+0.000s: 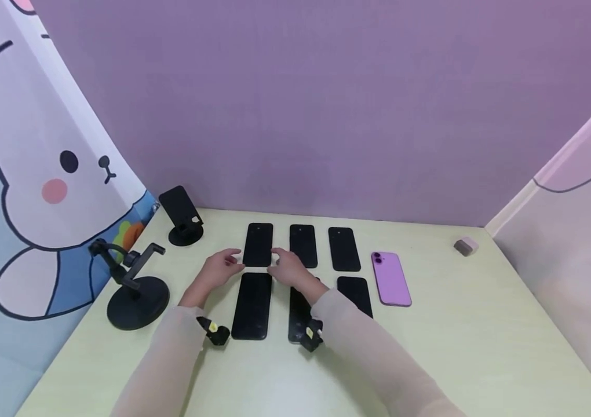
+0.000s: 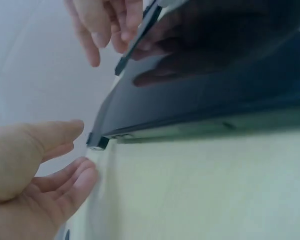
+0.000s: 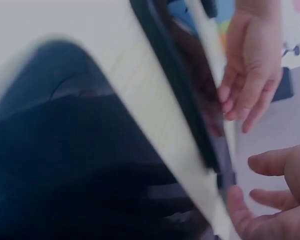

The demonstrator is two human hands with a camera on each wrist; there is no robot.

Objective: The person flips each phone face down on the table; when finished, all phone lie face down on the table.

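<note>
Both hands, left (image 1: 218,270) & right (image 1: 290,269), fingers relaxed, flank glossy black phone (image 1: 258,244); holding nothing.

Glossy black glass phones (image 1: 258,244) lie on a smooth, matt pale table (image 1: 483,324); the purple phone (image 1: 391,278) at centre right looks satin-backed.

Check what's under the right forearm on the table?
A black phone lies face up under the right hand and its forearm; only the phone's near-left part shows. Its far end and right edge are covered by the sleeve, so anything else there cannot be seen.
</note>
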